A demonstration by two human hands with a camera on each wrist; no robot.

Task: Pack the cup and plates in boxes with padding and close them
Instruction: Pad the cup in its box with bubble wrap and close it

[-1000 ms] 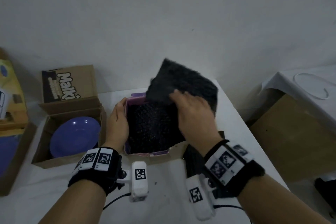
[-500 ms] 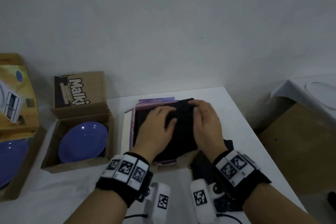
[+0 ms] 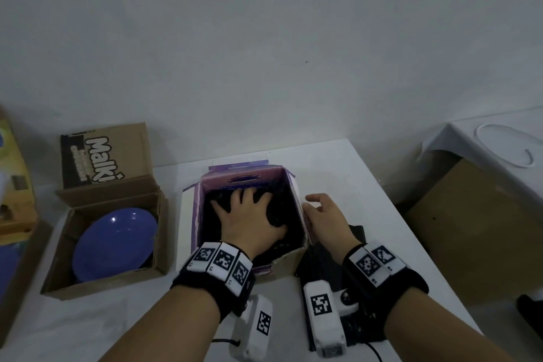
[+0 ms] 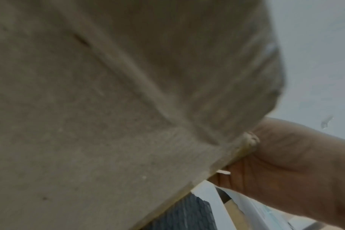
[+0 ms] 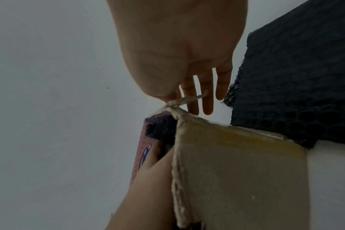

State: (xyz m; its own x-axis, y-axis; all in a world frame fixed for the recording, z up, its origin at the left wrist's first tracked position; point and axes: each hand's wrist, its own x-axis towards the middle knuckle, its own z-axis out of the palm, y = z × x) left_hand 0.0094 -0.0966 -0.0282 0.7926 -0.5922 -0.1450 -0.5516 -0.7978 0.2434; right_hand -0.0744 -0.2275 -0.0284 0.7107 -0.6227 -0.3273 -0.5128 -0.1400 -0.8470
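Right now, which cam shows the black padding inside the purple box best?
Head view: it looks down into the open purple box, where the left hand presses flat on the black padding. The right wrist view catches only a sliver of it at the box corner. The left wrist view is blocked by the cardboard wall.

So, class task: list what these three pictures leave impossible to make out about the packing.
- Contents under the black bubble-wrap padding in the purple cardboard box: head view, hidden by padding and the left hand.
- Left hand's fingers: left wrist view, blocked by blurred brown cardboard.
- Yellow box: head view, cut off by the left edge.
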